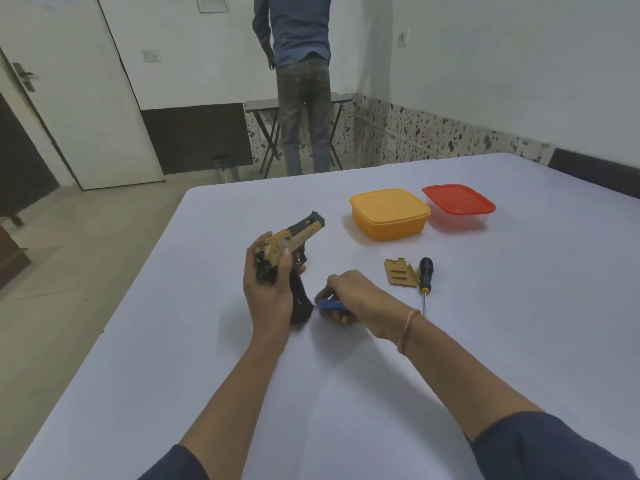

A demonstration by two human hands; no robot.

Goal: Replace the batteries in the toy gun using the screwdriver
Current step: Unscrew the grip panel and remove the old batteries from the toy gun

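Note:
My left hand (268, 292) grips the gold and black toy gun (298, 233) around its rear, muzzle pointing away and its black grip (300, 303) hanging down near the table. My right hand (356, 299) is closed around blue batteries (330, 305) just right of the grip, low over the table. The screwdriver (425, 275), black handle with a yellow collar, lies on the table to the right, shaft toward me. A gold battery cover (400, 273) lies beside its handle.
A yellow lidded box (389, 213) and a clear box with a red lid (459, 205) stand at the far right of the white table (346, 393). Beyond the table a person (301, 81) stands with their back turned, by a folding table (263, 109).

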